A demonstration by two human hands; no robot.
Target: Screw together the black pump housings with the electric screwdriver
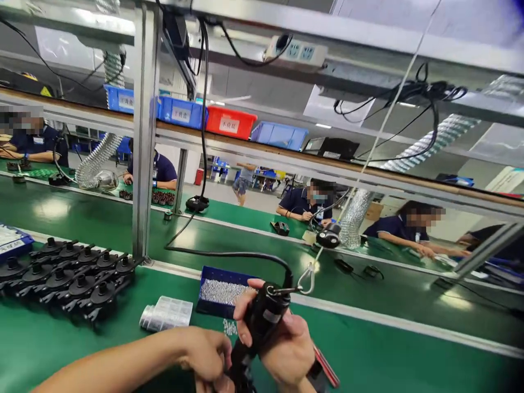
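My right hand [289, 346] is wrapped round a black electric screwdriver [264, 319], held upright with a slight tilt. A metal carabiner [307, 278] on a cord and a black cable join its top end. Beside the tool's lower end, my left hand [208, 355] has its fingers curled; what they grip is hidden. Just beyond my hands stands a blue tray [204, 292] full of small silvery screws [223, 292]. A few loose screws [230, 327] lie on the green bench in front of it.
Rows of black plastic parts [61, 278] lie at left, near a clear plastic compartment box [167, 314]. A red-handled tool [326, 365] lies right of my hand. An aluminium post [143, 136] rises from the bench. Several co-workers sit beyond; blue and red bins [230, 123] line the shelf.
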